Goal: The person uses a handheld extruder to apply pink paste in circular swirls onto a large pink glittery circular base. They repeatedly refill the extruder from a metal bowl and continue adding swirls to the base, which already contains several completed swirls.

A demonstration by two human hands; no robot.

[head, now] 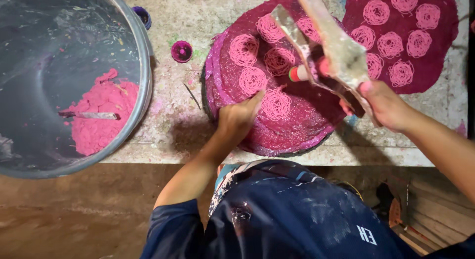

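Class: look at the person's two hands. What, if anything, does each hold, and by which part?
The right hand grips a metal press by its lower end. The left hand holds nothing; its fingertips touch a pink noodle coil on the round mat.

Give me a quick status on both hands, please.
Left hand touching a pink coil on the round mat. Right hand gripping the press above it. Nothing between.

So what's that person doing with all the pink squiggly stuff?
A person is putting thin pink dough into round swirly coils on a dark red round mat. The right hand holds a dough-smeared press tool above the mat, while the left hand touches the newest coil. A big metal bowl beside it holds more pink dough.
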